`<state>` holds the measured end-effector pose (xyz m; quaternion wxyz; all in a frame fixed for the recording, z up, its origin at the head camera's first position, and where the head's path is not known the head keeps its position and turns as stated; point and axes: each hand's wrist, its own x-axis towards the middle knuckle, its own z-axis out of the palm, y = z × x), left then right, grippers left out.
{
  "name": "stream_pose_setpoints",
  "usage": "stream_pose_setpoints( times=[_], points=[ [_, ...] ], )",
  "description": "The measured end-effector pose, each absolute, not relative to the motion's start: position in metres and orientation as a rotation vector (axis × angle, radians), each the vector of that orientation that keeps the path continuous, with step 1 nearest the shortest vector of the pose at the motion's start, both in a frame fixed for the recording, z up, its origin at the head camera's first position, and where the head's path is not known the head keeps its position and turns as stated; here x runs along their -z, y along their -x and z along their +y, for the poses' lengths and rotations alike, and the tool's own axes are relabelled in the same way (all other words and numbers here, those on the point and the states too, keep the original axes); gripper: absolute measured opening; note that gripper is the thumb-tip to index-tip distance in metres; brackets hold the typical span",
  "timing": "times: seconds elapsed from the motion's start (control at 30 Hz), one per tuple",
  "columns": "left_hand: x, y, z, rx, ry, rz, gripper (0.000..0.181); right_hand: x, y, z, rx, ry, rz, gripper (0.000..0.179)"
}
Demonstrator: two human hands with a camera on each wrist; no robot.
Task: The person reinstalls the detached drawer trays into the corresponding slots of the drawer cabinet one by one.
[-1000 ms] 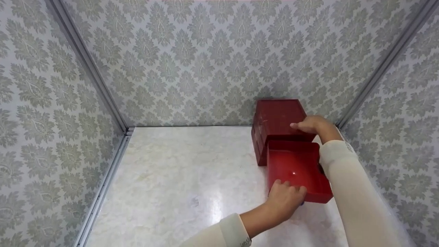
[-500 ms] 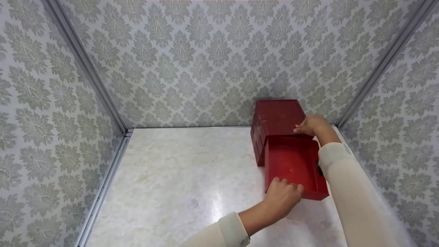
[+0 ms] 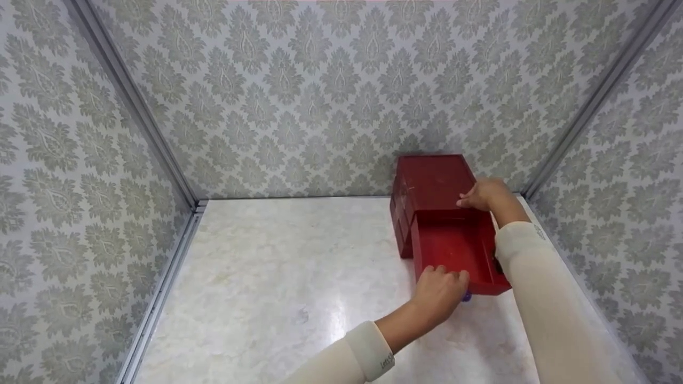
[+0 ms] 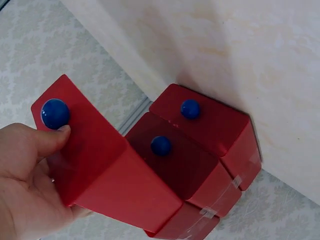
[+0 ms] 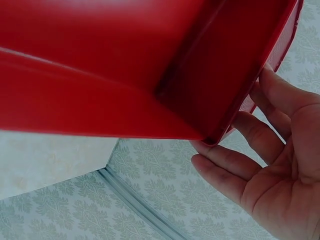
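A red drawer cabinet [image 3: 435, 181] with blue knobs stands at the back right, against the wall. Its top drawer [image 3: 453, 245] juts far out toward me, and the red inner floor shows. My left hand [image 3: 440, 293] grips the drawer's front panel. In the left wrist view, the left thumb lies on that panel beside a blue knob [image 4: 55, 114], while the fingers are behind it. My right hand [image 3: 483, 196] holds the cabinet's top right edge. Seen from the right wrist, the right hand's bent fingers [image 5: 257, 135] touch the cabinet's side close to the drawer's rear corner.
Below the pulled-out drawer sit other closed drawers [image 4: 172, 165] with blue knobs and clear tape on their sides. The pale marbled tabletop [image 3: 267, 277] reaches left to a metal rail [image 3: 160, 298]. Patterned walls [image 3: 299, 106] enclose the back and both sides.
The drawer has slid away from me, its rear end going into the cabinet's opening. My left hand has moved forward with it. The right hand has shifted slightly and its thumb has drawn in.
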<state>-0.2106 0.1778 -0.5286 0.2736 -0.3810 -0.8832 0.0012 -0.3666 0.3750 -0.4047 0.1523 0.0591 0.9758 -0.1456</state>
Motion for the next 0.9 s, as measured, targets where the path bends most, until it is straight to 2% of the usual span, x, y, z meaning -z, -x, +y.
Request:
stream_pose_setpoints(
  times=[0.3, 0.63, 0.9],
  points=[
    [0.531, 0.219, 0.180, 0.030, 1.045, -2.351, 0.011, 0.407, 0.367, 0.376, 0.373, -0.128, 2.843, 0.044],
    [0.527, 0.237, 0.182, 0.077, 0.861, -2.238, 0.005, 0.405, 0.364, 0.375, 0.317, -0.127, 2.849, 0.043],
    [0.533, 0.238, 0.182, 0.120, 0.877, -2.103, 0.012, 0.407, 0.363, 0.375, 0.329, -0.141, 2.847, 0.045]
  ],
)
